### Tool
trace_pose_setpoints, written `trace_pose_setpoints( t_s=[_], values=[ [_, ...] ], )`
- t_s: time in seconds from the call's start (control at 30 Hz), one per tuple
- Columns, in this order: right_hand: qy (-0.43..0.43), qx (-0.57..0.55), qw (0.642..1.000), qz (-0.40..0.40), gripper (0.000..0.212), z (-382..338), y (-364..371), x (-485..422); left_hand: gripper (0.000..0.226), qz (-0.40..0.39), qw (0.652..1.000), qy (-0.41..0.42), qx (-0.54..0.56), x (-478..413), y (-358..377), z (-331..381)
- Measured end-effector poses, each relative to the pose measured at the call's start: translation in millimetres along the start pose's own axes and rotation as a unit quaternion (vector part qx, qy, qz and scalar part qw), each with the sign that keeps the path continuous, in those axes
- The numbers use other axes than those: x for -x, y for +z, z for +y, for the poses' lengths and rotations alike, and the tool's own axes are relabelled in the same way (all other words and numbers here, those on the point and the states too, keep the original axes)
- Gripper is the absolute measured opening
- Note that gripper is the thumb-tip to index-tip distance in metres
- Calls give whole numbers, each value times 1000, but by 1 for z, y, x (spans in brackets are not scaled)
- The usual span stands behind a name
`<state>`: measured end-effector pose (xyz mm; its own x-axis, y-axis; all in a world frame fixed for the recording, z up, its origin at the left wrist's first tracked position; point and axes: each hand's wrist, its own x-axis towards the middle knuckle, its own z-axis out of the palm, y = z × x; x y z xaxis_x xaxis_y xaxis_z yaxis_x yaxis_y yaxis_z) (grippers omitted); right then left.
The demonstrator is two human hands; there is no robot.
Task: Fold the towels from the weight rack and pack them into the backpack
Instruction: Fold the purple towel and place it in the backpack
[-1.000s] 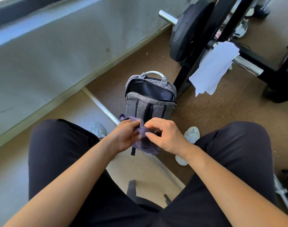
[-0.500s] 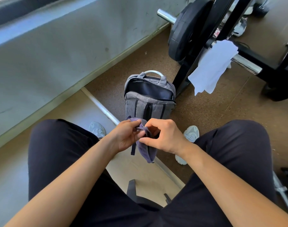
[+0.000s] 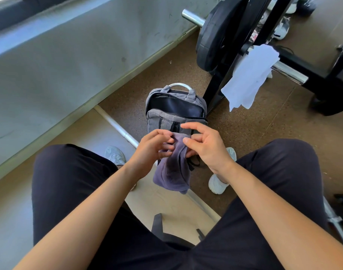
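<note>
Together, the left hand [image 3: 152, 150] and right hand [image 3: 208, 148] pinch the top edge of a purple towel [image 3: 172, 173], which hangs below them, right index finger lifted. Just beyond the grip stands the open grey backpack [image 3: 159, 121]; farther right, a white towel [image 3: 248, 75] drapes the barbell [image 3: 289, 72].

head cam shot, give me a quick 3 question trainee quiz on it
1. True or false: the backpack has its main compartment zipped shut.
2. Where is the white towel? A) draped over the rack's bar B) inside the backpack C) flat on the floor
3. What colour is the second towel, hanging between the left hand and the right hand?
Key: 1 false, it is open; 2 A; 3 purple.
</note>
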<state>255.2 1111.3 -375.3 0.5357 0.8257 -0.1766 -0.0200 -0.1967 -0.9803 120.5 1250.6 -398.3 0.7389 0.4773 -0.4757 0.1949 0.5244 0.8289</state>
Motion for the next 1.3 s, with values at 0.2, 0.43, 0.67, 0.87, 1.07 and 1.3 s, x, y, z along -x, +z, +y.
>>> trace_pose_setpoints(
  t_s=[0.2,0.43,0.67,0.87,1.07,1.3],
  values=[
    [9,-17,1000,15,18,-6,-3,1,20,34,863,344,-369,11,4,-17],
    [-28,94,995,-13,30,-17,-15,4,28,135,825,345,-426,9,15,-28],
    [-115,205,972,31,15,-24,-17,7,32,184,810,334,-445,0,18,-27],
    [-149,237,958,58,11,-15,-30,-4,32,199,802,315,-468,-8,13,-25],
    [-85,201,973,75,12,-10,-33,-6,31,112,815,332,-461,-13,3,-24],
    [-119,249,960,46,13,-10,-23,-4,27,27,892,244,-379,0,17,-21]
  ],
)
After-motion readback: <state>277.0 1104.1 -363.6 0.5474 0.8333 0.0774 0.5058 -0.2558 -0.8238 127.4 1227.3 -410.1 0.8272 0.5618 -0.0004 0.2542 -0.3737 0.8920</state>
